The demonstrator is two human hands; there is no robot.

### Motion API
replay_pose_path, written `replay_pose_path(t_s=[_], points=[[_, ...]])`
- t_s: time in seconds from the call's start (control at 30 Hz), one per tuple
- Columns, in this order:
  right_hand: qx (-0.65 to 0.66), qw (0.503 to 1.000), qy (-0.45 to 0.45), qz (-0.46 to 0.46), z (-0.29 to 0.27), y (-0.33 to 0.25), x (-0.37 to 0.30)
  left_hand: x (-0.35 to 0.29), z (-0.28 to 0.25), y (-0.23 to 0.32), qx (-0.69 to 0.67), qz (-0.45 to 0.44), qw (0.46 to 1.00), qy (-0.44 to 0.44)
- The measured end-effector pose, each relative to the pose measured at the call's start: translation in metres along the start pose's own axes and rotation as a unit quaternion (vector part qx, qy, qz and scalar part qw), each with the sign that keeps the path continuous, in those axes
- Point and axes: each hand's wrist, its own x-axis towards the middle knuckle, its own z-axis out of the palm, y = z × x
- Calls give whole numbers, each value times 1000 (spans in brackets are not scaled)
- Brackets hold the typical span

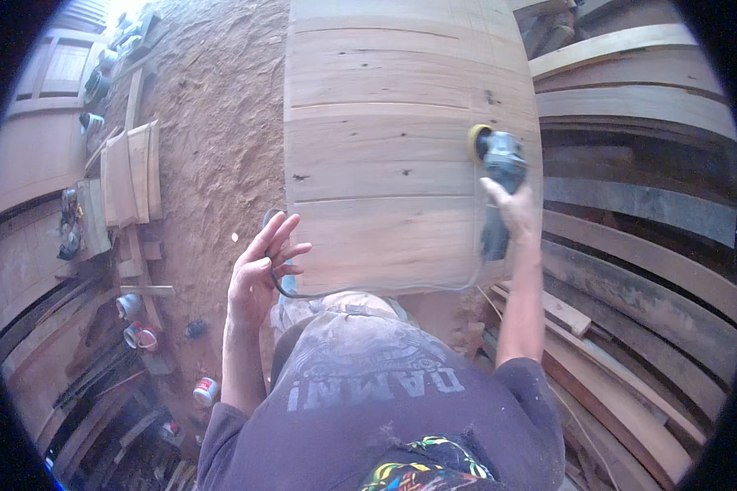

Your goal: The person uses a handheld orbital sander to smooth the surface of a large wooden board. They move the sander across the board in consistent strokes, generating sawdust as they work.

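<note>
My right hand [514, 206] is wrapped around the body of a grey-green angle grinder [506, 159]. A disc with a yellow rim [477, 144] is on the grinder's head, at the right side of a large pale wooden panel [385, 147]. The grinder looks slightly blurred. From its rear end a dark power cord [368, 292] runs left along the panel's near edge to my left hand [264, 260]. There the cord loops through the raised left hand, held near the thumb while the other fingers are partly spread. Dark knots and long seams mark the panel.
Stacked planks [639, 221] line the right side. Brown, dusty ground [213, 106] lies left of the panel. Farther left are leaning board offcuts [131, 176], several cans [205, 391] and more timber [74, 344]. A loose wood strip [558, 309] lies near my right elbow.
</note>
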Motion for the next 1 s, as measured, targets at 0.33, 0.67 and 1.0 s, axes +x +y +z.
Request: replay_pose_path(t_s=[0.33,0.67,1.0], points=[[-211,936,-245,-136,202,-132,-56,-24,-23,-3,-1,43,999,9],[-220,970,-106,-19,91,-78,-30,7,-21,-6,-2,14,999,-44],[-206,977,12,54,-23,-12,-5,39,27,-11,22,-49,994,-90]])
